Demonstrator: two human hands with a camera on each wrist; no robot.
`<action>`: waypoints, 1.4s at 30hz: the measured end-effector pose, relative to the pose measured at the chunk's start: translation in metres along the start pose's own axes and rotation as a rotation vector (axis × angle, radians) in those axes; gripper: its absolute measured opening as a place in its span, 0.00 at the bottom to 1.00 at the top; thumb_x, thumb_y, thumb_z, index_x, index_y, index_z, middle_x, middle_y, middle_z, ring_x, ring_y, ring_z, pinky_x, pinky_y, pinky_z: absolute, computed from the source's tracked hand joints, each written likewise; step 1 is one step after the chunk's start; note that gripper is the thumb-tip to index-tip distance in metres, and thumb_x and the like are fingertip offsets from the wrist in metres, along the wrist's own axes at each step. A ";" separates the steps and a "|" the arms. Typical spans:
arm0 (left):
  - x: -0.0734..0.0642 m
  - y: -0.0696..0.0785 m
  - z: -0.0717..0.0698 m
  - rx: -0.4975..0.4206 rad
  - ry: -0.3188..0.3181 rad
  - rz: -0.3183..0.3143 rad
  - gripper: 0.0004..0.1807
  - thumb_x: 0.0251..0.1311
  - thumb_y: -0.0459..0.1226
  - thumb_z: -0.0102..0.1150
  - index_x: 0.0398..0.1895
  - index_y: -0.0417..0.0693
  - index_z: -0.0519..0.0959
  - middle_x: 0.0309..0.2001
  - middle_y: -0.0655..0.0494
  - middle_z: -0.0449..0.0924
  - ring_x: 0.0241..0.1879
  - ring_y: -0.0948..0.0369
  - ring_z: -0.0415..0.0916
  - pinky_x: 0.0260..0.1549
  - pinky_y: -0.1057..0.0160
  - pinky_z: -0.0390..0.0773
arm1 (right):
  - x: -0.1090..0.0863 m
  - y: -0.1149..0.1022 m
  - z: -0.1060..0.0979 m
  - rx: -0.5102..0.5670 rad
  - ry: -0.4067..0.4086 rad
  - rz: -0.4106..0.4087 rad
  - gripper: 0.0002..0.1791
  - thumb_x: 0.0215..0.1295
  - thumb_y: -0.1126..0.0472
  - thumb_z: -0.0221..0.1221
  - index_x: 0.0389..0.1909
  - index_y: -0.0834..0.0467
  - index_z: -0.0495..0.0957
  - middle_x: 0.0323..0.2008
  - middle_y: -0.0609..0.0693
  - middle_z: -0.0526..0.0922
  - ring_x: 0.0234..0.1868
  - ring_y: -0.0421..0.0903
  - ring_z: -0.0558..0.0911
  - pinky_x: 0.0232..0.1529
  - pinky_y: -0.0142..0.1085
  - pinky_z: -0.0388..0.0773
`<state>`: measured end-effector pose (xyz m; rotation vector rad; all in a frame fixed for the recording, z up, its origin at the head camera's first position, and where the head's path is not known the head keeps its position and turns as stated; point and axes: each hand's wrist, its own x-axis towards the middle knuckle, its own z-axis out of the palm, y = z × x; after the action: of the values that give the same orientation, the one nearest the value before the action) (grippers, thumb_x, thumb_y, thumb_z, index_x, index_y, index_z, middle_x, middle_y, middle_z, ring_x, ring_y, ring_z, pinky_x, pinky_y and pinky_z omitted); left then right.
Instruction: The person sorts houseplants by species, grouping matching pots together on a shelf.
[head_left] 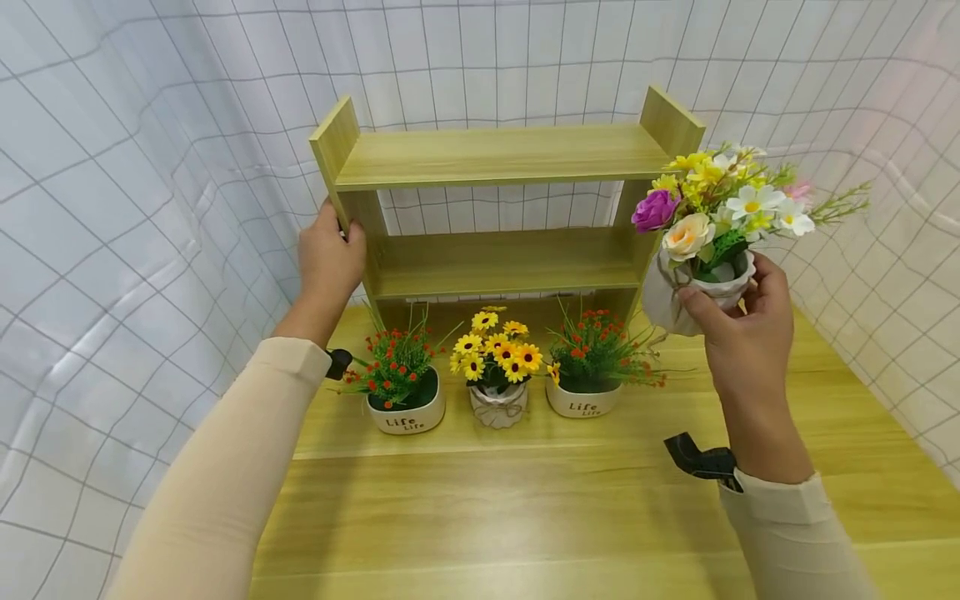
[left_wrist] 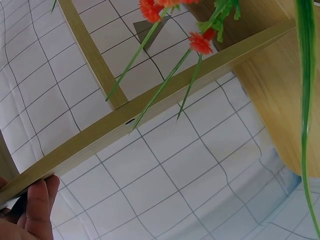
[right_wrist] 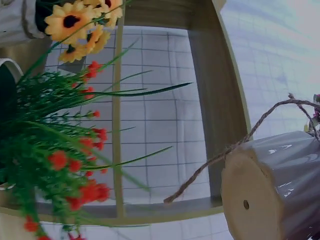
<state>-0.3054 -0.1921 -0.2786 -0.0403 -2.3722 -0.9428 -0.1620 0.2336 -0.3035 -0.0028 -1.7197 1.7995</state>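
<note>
My right hand (head_left: 750, 333) grips a white ceramic flowerpot (head_left: 663, 296) by its rim, raised at the right of the shelf. Purple, peach, yellow and white artificial flowers (head_left: 738, 204) fill it, and twine is tied round it. In the right wrist view the pot's unglazed base (right_wrist: 250, 200) shows a small hole, with a loose twine end (right_wrist: 200, 172) hanging off. At the left, my left hand (head_left: 330, 258) holds the side panel of a wooden shelf (head_left: 498, 154). Its fingers (left_wrist: 39, 205) wrap that panel's edge in the left wrist view.
In front of the shelf stand three pots on the wooden table (head_left: 495, 508): a red-flowered "Life" planter (head_left: 408, 412) at left, a yellow sunflower pot (head_left: 498, 408) in the middle, another red-flowered planter (head_left: 585, 402) at right. White grid-patterned curtain (head_left: 465, 67) surrounds the table.
</note>
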 end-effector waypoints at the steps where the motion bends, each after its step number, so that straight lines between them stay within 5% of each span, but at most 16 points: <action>1: 0.000 0.000 0.000 0.002 0.000 -0.001 0.18 0.72 0.39 0.45 0.58 0.39 0.73 0.49 0.37 0.82 0.50 0.41 0.80 0.45 0.44 0.79 | 0.002 -0.002 0.002 0.010 -0.004 -0.006 0.39 0.53 0.71 0.70 0.67 0.55 0.68 0.62 0.55 0.69 0.59 0.51 0.71 0.49 0.31 0.75; 13: -0.001 0.002 0.000 0.020 0.002 -0.015 0.18 0.72 0.39 0.45 0.59 0.41 0.73 0.50 0.38 0.83 0.50 0.42 0.80 0.45 0.44 0.78 | 0.035 -0.032 0.021 -0.046 -0.051 -0.034 0.39 0.53 0.67 0.71 0.66 0.54 0.66 0.58 0.53 0.71 0.55 0.47 0.73 0.44 0.30 0.76; 28: -0.002 0.002 0.000 0.025 -0.011 -0.025 0.19 0.73 0.40 0.43 0.59 0.41 0.72 0.50 0.38 0.82 0.49 0.41 0.80 0.44 0.43 0.78 | 0.065 -0.057 0.046 -0.080 -0.130 -0.025 0.39 0.56 0.62 0.71 0.67 0.53 0.63 0.58 0.50 0.67 0.58 0.46 0.71 0.51 0.37 0.76; 42: -0.003 0.002 0.003 0.031 0.009 -0.017 0.18 0.72 0.39 0.46 0.59 0.41 0.73 0.50 0.38 0.82 0.50 0.40 0.79 0.45 0.42 0.77 | 0.103 -0.073 0.068 0.080 -0.124 -0.004 0.37 0.55 0.66 0.71 0.65 0.56 0.65 0.58 0.51 0.68 0.56 0.46 0.72 0.59 0.44 0.71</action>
<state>-0.3042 -0.1887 -0.2805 -0.0035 -2.3814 -0.9124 -0.2404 0.2138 -0.1850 0.1490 -1.7290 1.8997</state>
